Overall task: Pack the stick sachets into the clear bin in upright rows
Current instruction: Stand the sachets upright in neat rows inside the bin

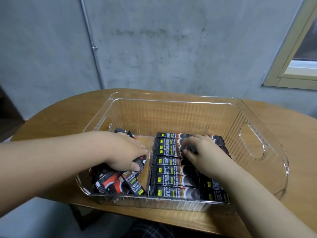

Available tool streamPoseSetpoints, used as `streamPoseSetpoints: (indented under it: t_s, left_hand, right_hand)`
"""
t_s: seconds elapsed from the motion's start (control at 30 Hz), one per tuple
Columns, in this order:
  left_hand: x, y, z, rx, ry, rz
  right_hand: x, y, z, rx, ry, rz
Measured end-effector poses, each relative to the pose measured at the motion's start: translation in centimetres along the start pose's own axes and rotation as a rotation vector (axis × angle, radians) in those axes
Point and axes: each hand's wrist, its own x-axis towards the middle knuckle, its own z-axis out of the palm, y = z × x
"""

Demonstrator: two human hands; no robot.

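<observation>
1. Nearest the camera, a dark plaid-patterned cloth (151, 229) shows below the table edge, with pale grey floor (42, 220) to its left.
2. The brown wood-grain oval table (56, 121) carries the clear ribbed plastic bin (173, 100), which has a cut-out handle on the wall beyond the right hand.
3. The left hand (125, 152) reaches into the bin, palm down, fingers curled over a loose heap of black-and-red stick sachets (118, 181); the thumb lies on one sachet. Whether it actually grips any of them cannot be told.
4. The heap spreads under and nearer than the left hand, sachets crossing at mixed angles.
5. The right hand (204, 152) rests on the row of black stick sachets with yellow labels (173, 170), its fingertips pinching one dark sachet (191, 148) at the row's top.
6. That row lies stacked from the near wall up to just beyond the right hand, sachets side by side, ends pointing left and right.
7. Between the two hands a strip of bare bin floor shows.
8. Beyond the table rises a blotchy grey concrete wall (171, 45) with a thin metal conduit pipe (91, 42) running down it.
9. Far right, a cream-framed window (291, 73) sits in the wall.
</observation>
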Motion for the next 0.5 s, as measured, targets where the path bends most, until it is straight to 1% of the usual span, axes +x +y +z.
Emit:
streamPoseSetpoints:
  t_s: [0.13, 0.27, 0.5]
  left_hand:
    - [-0.4, -0.8, 0.0, -0.062, -0.082, 0.024]
    - [-0.5, -1.2, 0.2, -0.091, -0.148, 0.026]
    - [-0.4, -0.3, 1.9, 0.07, -0.105, 0.032]
  right_hand:
    - [-0.2, 0.5, -0.8, 0.12, 0.076, 0.046]
    - [-0.3, 0.8, -1.1, 0.181, 0.143, 0.112]
    - [-0.3, 0.7, -1.1, 0.224, 0.137, 0.123]
